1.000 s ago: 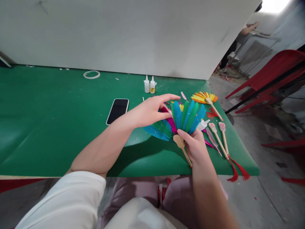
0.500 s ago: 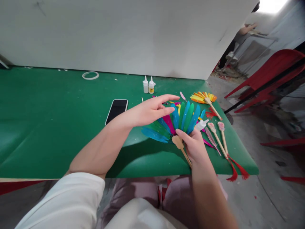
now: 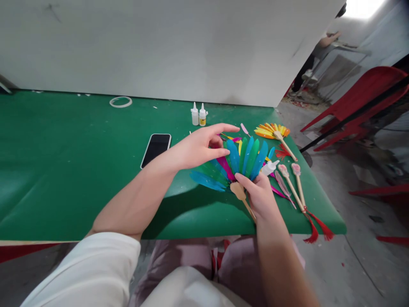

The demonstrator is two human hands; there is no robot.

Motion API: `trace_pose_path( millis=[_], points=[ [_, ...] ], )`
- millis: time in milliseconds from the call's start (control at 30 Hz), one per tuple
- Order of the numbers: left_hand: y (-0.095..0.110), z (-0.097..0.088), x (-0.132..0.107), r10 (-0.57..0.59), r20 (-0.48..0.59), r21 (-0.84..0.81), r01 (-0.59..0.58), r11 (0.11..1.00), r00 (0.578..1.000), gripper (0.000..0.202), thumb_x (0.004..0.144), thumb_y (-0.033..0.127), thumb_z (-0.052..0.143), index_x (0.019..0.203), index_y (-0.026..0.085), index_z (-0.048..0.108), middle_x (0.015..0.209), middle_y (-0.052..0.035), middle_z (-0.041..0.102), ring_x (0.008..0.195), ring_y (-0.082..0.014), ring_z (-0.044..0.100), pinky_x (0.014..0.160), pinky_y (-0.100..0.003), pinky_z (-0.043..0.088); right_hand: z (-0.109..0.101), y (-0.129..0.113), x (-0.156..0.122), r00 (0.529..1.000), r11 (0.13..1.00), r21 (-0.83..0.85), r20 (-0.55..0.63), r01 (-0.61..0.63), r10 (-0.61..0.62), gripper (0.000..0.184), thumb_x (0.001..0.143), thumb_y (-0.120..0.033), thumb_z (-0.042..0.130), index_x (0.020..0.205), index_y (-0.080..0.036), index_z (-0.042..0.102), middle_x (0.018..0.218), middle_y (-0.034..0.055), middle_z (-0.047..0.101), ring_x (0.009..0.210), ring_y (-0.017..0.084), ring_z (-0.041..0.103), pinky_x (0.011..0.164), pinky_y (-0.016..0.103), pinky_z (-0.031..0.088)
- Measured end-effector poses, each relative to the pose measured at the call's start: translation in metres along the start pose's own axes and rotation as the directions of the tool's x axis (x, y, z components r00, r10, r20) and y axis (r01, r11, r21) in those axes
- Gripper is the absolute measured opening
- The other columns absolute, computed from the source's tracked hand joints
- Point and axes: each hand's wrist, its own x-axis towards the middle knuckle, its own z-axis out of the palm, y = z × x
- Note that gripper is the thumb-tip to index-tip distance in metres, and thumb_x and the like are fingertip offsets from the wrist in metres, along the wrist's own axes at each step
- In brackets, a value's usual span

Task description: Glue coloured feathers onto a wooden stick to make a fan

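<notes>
My right hand (image 3: 262, 195) grips the wooden handle (image 3: 243, 197) of a feather fan (image 3: 238, 164) made of blue, green and magenta feathers, holding it just above the green table (image 3: 64, 162). My left hand (image 3: 200, 147) is over the fan's left side, thumb and bent fingers pinching a magenta feather while the index finger stretches out. A small white glue bottle (image 3: 269, 167) lies just behind my right hand.
A black phone (image 3: 156, 149) lies left of my hands. Two glue bottles (image 3: 198, 115) stand by the white wall. A yellow-orange feather fan (image 3: 274, 133), loose feathers and wooden sticks with red tassels (image 3: 298, 187) lie right. A white ring (image 3: 120, 101) lies far back. Red chairs (image 3: 361, 106) stand right.
My left hand's fingers have curled from nearly flat into a pinch on the fan's feathers. The fan has closed up slightly; my right hand has barely moved.
</notes>
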Motion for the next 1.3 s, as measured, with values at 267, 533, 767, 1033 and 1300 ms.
trace_pose_path(
  millis=[267,533,767,1033,1300],
  points=[
    [0.005,-0.002,0.0,-0.002,-0.005,0.057,0.003,0.998,1.0,0.049,0.08,0.019,0.057,0.128,0.02,0.047,0.072,0.0016,0.057,0.067,-0.0111,0.053,0.068,-0.026,0.045,0.0,-0.001,0.002,1.0,1.0,0.026,-0.004,0.001,-0.001,0.023,0.066,-0.027,0.075,0.087,-0.021,0.068,0.086,0.0005,0.071,0.068,0.013,0.065,0.062,0.023,0.052],
    [-0.003,-0.009,-0.003,-0.014,0.061,-0.009,0.015,1.0,0.998,0.059,0.08,0.026,0.059,0.135,0.024,0.038,0.093,-0.0021,0.064,0.085,-0.0144,0.062,0.075,-0.026,0.048,-0.001,0.0,0.003,1.0,1.0,0.023,-0.021,-0.001,0.001,0.025,0.066,-0.028,0.075,0.09,-0.021,0.069,0.09,0.0022,0.072,0.073,0.015,0.066,0.066,0.025,0.053],
    [-0.006,-0.012,-0.006,-0.016,0.15,-0.03,0.021,0.999,0.989,0.073,0.075,0.023,0.064,0.14,0.031,0.03,0.108,-0.0023,0.064,0.095,-0.0168,0.061,0.073,-0.023,0.047,-0.001,0.0,0.004,0.999,1.0,0.011,-0.047,-0.014,0.015,0.026,0.066,-0.029,0.075,0.09,-0.021,0.069,0.087,0.0017,0.072,0.071,0.015,0.066,0.064,0.026,0.053],
    [-0.011,-0.008,-0.003,-0.049,0.197,-0.116,0.073,0.991,0.979,0.073,0.076,0.02,0.061,0.14,0.033,0.029,0.096,-0.001,0.069,0.088,-0.0178,0.066,0.067,-0.023,0.049,-0.001,0.002,0.003,0.999,0.999,-0.04,-0.034,0.023,-0.024,0.023,0.068,-0.031,0.073,0.088,-0.02,0.07,0.089,0.0028,0.072,0.073,0.017,0.066,0.066,0.027,0.053],
    [-0.009,-0.009,-0.003,-0.051,0.21,-0.147,0.083,0.986,0.976,0.071,0.076,0.017,0.061,0.139,0.03,0.031,0.097,-0.0019,0.068,0.09,-0.0174,0.064,0.069,-0.024,0.049,-0.004,0.003,0.003,0.999,0.996,-0.083,-0.021,0.024,-0.026,0.02,0.07,-0.033,0.072,0.086,-0.02,0.07,0.092,0.0039,0.071,0.078,0.017,0.067,0.071,0.029,0.054]
  ],
)
